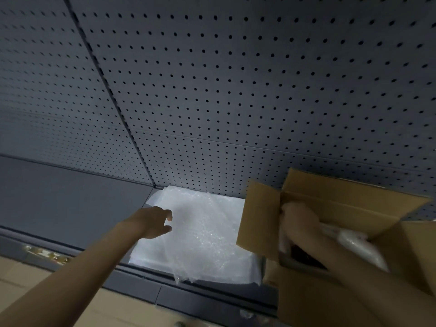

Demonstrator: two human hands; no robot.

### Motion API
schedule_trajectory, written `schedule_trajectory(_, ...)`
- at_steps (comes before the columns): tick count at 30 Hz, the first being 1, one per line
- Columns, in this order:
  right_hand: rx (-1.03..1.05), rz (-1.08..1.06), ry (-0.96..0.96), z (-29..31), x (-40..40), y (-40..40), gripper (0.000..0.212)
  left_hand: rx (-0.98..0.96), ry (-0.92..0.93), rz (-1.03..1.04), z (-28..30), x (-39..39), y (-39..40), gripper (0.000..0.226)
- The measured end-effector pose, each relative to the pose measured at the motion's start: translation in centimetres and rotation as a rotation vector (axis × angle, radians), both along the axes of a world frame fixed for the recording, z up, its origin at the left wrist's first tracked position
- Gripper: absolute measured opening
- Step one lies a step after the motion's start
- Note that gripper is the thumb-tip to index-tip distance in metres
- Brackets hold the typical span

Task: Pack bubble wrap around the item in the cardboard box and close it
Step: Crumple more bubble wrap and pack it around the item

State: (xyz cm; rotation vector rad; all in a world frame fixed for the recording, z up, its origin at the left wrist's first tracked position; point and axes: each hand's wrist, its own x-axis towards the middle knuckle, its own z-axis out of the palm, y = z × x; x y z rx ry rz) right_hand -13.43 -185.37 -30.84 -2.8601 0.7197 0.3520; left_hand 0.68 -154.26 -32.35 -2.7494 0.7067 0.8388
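No text, label, brand, number or sign can be read anywhere in this view. The cardboard box (335, 223) shows plain brown flaps with no print that can be made out. A worn, pale patch (44, 252) sits on the dark shelf edge at the lower left; it may be the remains of a sticker, but it is too blurred to yield any letters or digits.
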Motion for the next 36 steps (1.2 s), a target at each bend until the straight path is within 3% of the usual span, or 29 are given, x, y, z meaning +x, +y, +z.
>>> schedule_trajectory(2,-0.001,-0.091,-0.353,0.5,0.9,0.8,0.023,0.008,0.003,-0.029,-0.2,1.0,1.0,0.043)
schedule_trajectory(5,-0.037,-0.038,-0.886,2.5,2.6,4.6,0.013,0.002,0.022,-0.078,-0.8,2.7,2.8,0.043)
schedule_trajectory(7,-0.063,0.07,-0.948,2.9,3.6,8.6,0.012,-0.013,0.048,-0.113,-1.2,3.8,4.3,0.043)
schedule_trajectory(12,0.017,0.176,-0.615,-0.4,6.2,18.7,0.019,-0.036,0.134,-0.205,-2.3,7.0,8.4,0.045)
schedule_trajectory(17,0.26,-0.167,-0.124,-7.6,8.1,19.5,0.041,-0.049,0.217,-0.259,-3.7,8.2,10.8,0.047)
schedule_trajectory(24,0.277,-0.322,0.109,-11.6,8.6,14.8,0.085,-0.098,0.274,-0.302,-5.9,6.5,10.2,0.045)
schedule_trajectory(30,0.17,-0.287,0.181,-13.2,9.0,14.7,0.099,-0.061,0.32,-0.333,-7.7,5.0,10.2,0.044)
schedule_trajectory(33,0.153,-0.244,0.186,-13.5,9.0,15.2,0.099,-0.054,0.321,-0.317,-7.8,4.9,10.4,0.043)
schedule_trajectory(36,0.195,-0.243,0.187,-13.2,9.1,15.9,0.074,-0.048,0.315,-0.305,-7.6,5.3,10.3,0.044)
